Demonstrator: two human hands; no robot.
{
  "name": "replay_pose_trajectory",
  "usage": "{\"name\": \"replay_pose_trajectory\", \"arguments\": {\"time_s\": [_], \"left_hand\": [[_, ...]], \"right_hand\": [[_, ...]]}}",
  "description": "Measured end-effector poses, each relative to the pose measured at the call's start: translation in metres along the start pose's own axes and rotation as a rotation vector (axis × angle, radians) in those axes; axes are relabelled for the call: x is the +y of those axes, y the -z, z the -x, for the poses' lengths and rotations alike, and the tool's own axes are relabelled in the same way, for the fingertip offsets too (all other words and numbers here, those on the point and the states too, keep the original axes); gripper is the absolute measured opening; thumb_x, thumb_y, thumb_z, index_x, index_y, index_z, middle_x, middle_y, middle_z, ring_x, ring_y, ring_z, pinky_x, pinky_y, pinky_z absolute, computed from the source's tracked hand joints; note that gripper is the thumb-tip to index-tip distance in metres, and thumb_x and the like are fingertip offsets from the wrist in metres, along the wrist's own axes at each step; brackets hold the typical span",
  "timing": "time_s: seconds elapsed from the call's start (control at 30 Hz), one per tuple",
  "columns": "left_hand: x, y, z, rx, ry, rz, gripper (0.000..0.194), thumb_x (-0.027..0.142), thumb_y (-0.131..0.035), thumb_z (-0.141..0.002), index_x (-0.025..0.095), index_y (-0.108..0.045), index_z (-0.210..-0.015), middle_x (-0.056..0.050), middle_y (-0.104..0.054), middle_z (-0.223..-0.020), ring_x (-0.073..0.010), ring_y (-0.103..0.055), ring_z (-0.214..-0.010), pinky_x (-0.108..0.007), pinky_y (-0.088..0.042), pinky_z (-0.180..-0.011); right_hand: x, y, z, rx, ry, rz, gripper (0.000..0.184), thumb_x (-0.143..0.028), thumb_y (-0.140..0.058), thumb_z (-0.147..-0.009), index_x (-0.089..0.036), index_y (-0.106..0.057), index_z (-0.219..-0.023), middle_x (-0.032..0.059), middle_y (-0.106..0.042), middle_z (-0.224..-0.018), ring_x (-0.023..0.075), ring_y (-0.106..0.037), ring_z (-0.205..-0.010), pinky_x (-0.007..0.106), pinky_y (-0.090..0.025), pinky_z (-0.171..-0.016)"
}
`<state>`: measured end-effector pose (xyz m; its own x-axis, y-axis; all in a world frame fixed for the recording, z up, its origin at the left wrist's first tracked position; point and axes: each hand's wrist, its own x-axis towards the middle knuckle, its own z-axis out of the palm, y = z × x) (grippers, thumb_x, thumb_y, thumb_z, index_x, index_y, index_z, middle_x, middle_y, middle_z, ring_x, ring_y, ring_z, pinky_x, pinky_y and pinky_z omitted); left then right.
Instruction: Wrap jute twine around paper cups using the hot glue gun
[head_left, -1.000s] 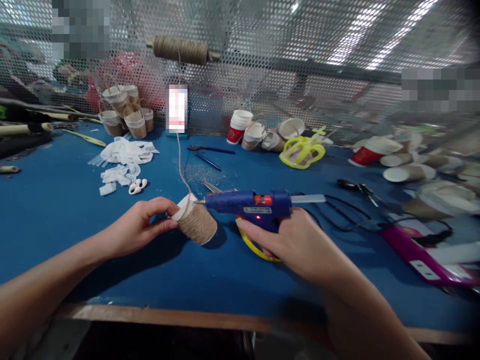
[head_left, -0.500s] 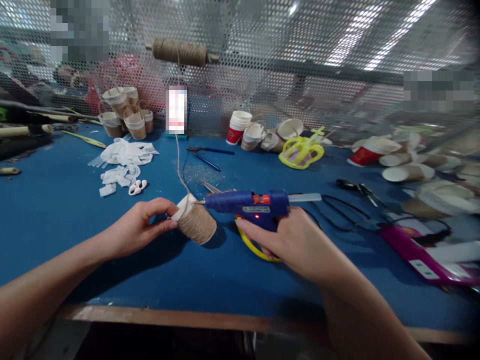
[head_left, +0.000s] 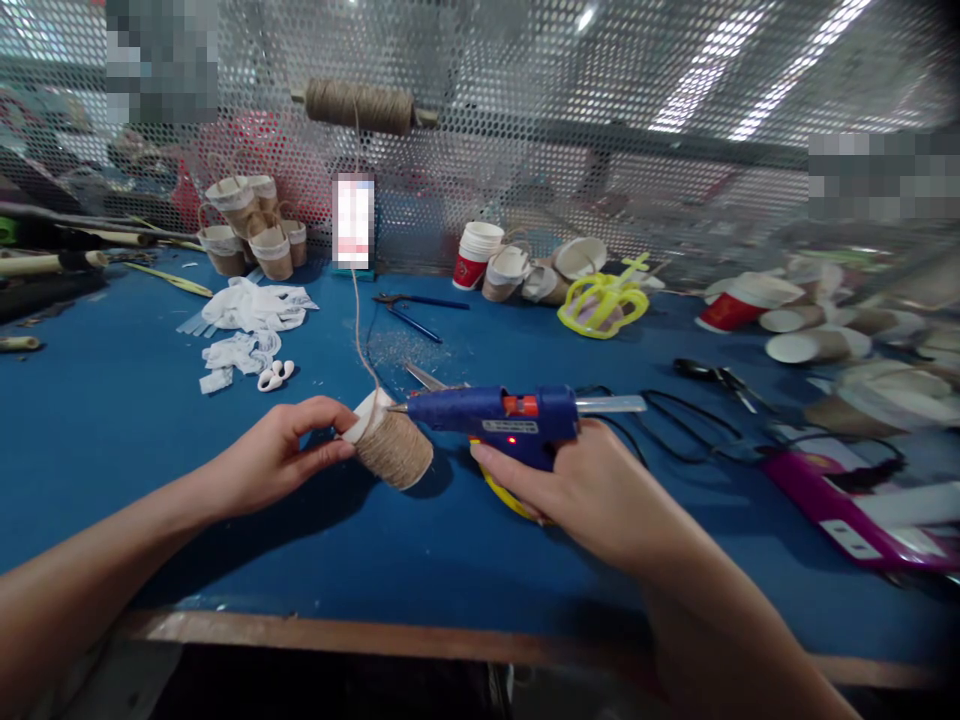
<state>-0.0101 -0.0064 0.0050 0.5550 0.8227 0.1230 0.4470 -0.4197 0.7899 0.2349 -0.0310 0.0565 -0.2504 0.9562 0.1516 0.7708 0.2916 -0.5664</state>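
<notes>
Between the thumb and fingers of my left hand [head_left: 296, 445] is the white rim of a paper cup [head_left: 395, 450], tilted on its side and wound with brown twine. A strand of twine [head_left: 358, 330] runs up from the cup toward the spool [head_left: 358, 105]. My right hand [head_left: 581, 480] is closed round the handle of a blue glue gun [head_left: 491, 412]; its red light is lit and a clear glue stick [head_left: 611, 404] juts from the back. The nozzle tip is at the wound twine near the cup's rim. Scissors [head_left: 424, 376] with yellow handles lie partly hidden behind the gun.
Pliers [head_left: 420, 308] lie beyond the cup. White lace [head_left: 259, 305] is at the left, before several twine-wrapped cups [head_left: 270, 250]. A yellow crown-shaped basket [head_left: 604, 305] and more cups [head_left: 480, 250] stand at the back. A purple power strip [head_left: 832, 510] and black cables are at right.
The glue gun has shifted very slightly, its tip a little lower along the cup's rim area. My left hand and the cup stay in place.
</notes>
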Motion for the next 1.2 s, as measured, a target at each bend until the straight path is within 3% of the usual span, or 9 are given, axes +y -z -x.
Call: {"name": "replay_pose_trajectory", "arguments": {"time_s": [0.27,0.5,0.67,0.83,1.1,1.2], "left_hand": [[0.001,0.000,0.000,0.007,0.004,0.002,0.015,0.026,-0.047,-0.083,0.015,-0.057,-0.087,-0.008,-0.060,-0.092,-0.0190,-0.055,-0.087,-0.035,-0.042,-0.081],[0.003,0.000,0.000,0.009,0.010,-0.005,0.017,0.029,-0.047,-0.083,0.016,-0.057,-0.087,-0.008,-0.060,-0.093,-0.0192,-0.055,-0.087,-0.034,-0.043,-0.081],[0.004,0.000,0.000,0.016,0.015,-0.006,0.015,0.027,-0.047,-0.083,0.016,-0.057,-0.086,-0.007,-0.060,-0.091,-0.0187,-0.055,-0.086,-0.034,-0.043,-0.081],[0.004,-0.001,0.000,0.025,0.027,0.002,0.015,0.028,-0.047,-0.082,0.016,-0.056,-0.084,-0.007,-0.061,-0.090,-0.0190,-0.055,-0.086,-0.034,-0.043,-0.080],[0.006,-0.001,0.000,0.032,0.029,0.004,0.014,0.026,-0.047,-0.082,0.016,-0.056,-0.082,-0.007,-0.061,-0.089,-0.0186,-0.055,-0.085,-0.035,-0.043,-0.080],[0.006,-0.002,0.000,0.036,0.021,0.003,0.013,0.025,-0.047,-0.082,0.016,-0.056,-0.083,-0.006,-0.061,-0.089,-0.0183,-0.055,-0.083,-0.035,-0.044,-0.079]], "right_hand": [[-0.001,-0.001,0.002,-0.046,-0.027,0.046,0.032,-0.032,-0.050,-0.074,-0.021,-0.038,-0.046,-0.0047,-0.044,-0.038,0.0090,-0.040,-0.037,0.024,-0.034,-0.041],[-0.007,-0.002,0.003,-0.005,-0.060,0.071,0.030,-0.033,-0.052,-0.071,-0.022,-0.040,-0.045,-0.0033,-0.047,-0.039,0.0108,-0.044,-0.038,0.024,-0.036,-0.040],[-0.007,-0.003,0.004,0.005,0.041,0.081,0.021,-0.028,-0.050,-0.071,-0.022,-0.048,-0.051,-0.0044,-0.051,-0.041,0.0112,-0.049,-0.042,0.022,-0.038,-0.041],[-0.006,-0.007,0.007,0.031,0.120,0.078,0.014,-0.027,-0.049,-0.072,-0.020,-0.060,-0.066,-0.0007,-0.063,-0.058,0.0144,-0.058,-0.053,0.024,-0.043,-0.050],[-0.004,-0.014,0.008,-0.058,0.157,0.078,0.016,-0.024,-0.046,-0.074,-0.019,-0.060,-0.066,0.0027,-0.062,-0.059,0.0173,-0.058,-0.055,0.029,-0.044,-0.053],[-0.004,-0.015,0.008,-0.030,0.198,0.098,0.016,-0.024,-0.046,-0.074,-0.020,-0.058,-0.064,0.0021,-0.061,-0.057,0.0169,-0.056,-0.052,0.029,-0.043,-0.051]]}}
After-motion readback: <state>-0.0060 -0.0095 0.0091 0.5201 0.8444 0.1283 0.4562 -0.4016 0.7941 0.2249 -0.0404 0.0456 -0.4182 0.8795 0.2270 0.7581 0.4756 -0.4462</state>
